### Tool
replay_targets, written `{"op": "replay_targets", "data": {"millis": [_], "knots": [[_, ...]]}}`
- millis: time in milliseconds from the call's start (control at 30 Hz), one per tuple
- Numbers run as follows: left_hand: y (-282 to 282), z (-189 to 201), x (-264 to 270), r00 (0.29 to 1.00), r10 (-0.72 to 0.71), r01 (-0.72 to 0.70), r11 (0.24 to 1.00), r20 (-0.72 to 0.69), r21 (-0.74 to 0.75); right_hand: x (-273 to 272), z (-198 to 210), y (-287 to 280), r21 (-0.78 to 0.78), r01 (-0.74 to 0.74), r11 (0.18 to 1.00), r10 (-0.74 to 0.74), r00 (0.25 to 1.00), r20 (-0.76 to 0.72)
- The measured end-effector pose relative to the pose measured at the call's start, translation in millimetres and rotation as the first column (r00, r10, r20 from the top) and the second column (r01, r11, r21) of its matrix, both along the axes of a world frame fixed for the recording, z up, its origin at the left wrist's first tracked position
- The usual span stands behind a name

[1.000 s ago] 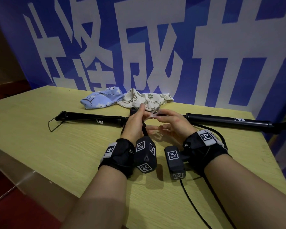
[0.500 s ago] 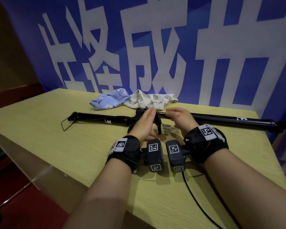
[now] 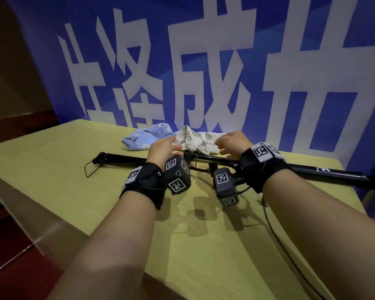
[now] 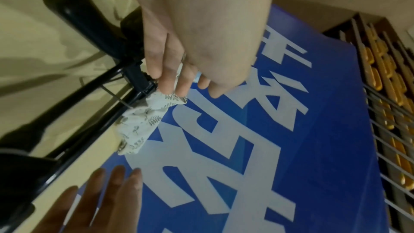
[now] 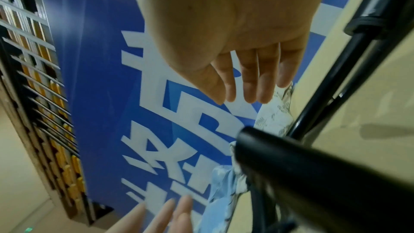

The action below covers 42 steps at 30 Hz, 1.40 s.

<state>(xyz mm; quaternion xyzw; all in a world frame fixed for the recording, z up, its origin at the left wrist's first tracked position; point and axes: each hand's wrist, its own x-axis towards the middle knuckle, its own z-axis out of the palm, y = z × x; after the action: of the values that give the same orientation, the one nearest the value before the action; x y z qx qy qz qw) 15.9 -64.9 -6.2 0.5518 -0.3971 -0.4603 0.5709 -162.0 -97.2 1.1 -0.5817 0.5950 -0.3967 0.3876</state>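
Yellow table (image 3: 52, 169): L hand (image 3: 161, 148) & R hand (image 3: 232, 140), fingers straight, holding nothing, above leaf-print cloth (image 3: 204, 140).

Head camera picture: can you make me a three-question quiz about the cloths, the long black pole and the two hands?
1. Where on the yellow wooden table do the light blue flowered cloth and the cream leaf-print cloth lie?
A. Beyond the long black pole, by the blue banner with white characters
B. At the near edge
C. At the far left corner

2. How many cloths are there?
A. One
B. Two
C. Four

3. How are the left hand and the right hand?
A. Open, fingers stretched toward the cloths
B. Both gripping the pole
C. Both clenched in fists

Answers: 1 A, the cloths lie past the pole, next to the banner. 2 B, one is blue and one is cream. 3 A, both wrist views show straight fingers, none curled round the pole.
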Motion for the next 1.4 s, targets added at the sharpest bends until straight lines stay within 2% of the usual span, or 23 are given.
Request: {"op": "replay_targets", "data": {"millis": [67, 167, 267, 367, 467, 567, 633, 767, 800, 933, 1033, 1200, 1333, 1400], "knots": [[-12, -5, 5, 0.989, 0.020, -0.018, 1.000, -0.147, 0.010, 4, 5, -14, 0.018, 0.021, 1.000, -0.019, 0.996, -0.093], [-31, -20, 9, 0.957, 0.046, -0.039, 0.999, -0.285, 0.030, 6, 10, -35, 0.110, 0.078, 0.991, -0.053, 0.976, -0.213], [-46, -38, 13, 0.911, 0.050, -0.040, 0.999, -0.410, 0.033, 5, 13, -53, 0.236, 0.102, 0.966, -0.054, 0.978, -0.203], [-58, -45, 19, 0.875, 0.044, -0.047, 0.999, -0.481, 0.005, 4, 13, -70, 0.304, 0.088, 0.949, -0.039, 0.986, -0.164], [-61, -40, 22, 0.822, 0.019, -0.033, 0.999, -0.569, -0.015, 8, 9, -85, 0.338, 0.107, 0.935, -0.044, 0.981, -0.189], [-62, -43, 23, 0.815, 0.019, -0.029, 1.000, -0.579, -0.008, 15, 5, -100, 0.306, 0.043, 0.951, 0.024, 0.977, -0.213], [-64, -48, 23, 0.818, 0.039, -0.038, 0.999, -0.575, 0.014, 20, 1, -105, 0.286, 0.071, 0.955, -0.006, 0.975, -0.222], [-68, -54, 25, 0.804, 0.044, -0.035, 0.999, -0.593, 0.026, 26, -11, -104, 0.357, 0.075, 0.931, -0.024, 0.989, -0.145], [-68, -54, 25, 0.803, 0.041, -0.034, 0.999, -0.595, 0.023, 27, -12, -105, 0.336, 0.080, 0.938, -0.033, 0.989, -0.143], [-70, -56, 27, 0.810, 0.041, -0.036, 0.999, -0.585, 0.020, 33, -4, -108, 0.188, 0.047, 0.981, -0.053, 0.998, 0.030], [-68, -55, 26, 0.807, 0.028, -0.028, 1.000, -0.590, 0.009, 35, 16, -101, 0.093, 0.034, 0.995, -0.064, 0.939, 0.339], [-62, -54, 28, 0.786, -0.032, 0.008, 0.999, -0.617, -0.042, 36, 50, -69, -0.072, -0.055, 0.996, 0.083, 0.865, 0.495], [-53, -49, 30, 0.711, -0.106, 0.073, 0.994, -0.695, -0.076, 36, 71, -31, -0.143, -0.153, 0.978, 0.206, 0.830, 0.518], [-47, -41, 30, 0.712, -0.118, 0.112, 0.992, -0.692, -0.054, 35, 80, -12, -0.169, -0.198, 0.966, 0.259, 0.794, 0.549]]}}
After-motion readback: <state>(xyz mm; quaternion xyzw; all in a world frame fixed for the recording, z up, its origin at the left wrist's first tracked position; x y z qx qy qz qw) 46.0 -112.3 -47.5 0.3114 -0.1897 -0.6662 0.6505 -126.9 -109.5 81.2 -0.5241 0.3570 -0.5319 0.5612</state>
